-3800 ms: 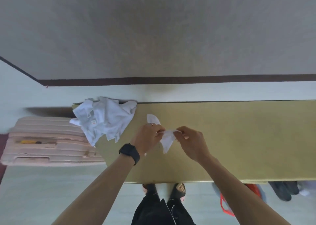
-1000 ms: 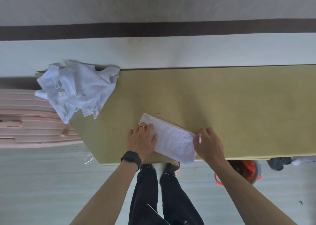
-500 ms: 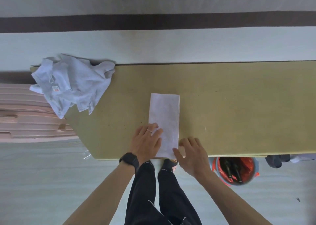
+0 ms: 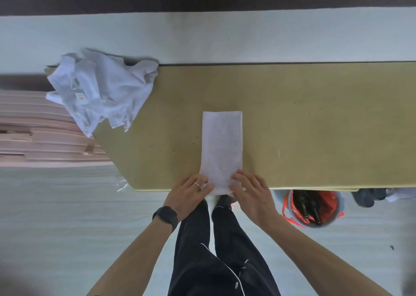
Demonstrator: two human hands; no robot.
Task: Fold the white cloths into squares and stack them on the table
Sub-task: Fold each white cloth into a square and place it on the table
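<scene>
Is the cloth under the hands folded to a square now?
No: a long strip. The cloth lies flat on the table, clearly longer than wide; left hand and right hand rest on its near end.

Bright, even daylight; soft faint shadows; wide-angle bending at edges; dark blurred lower corners.

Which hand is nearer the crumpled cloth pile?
Left. The left hand, on the folded cloth, is right of the crumpled cloth pile; the right hand is farther right.
</scene>
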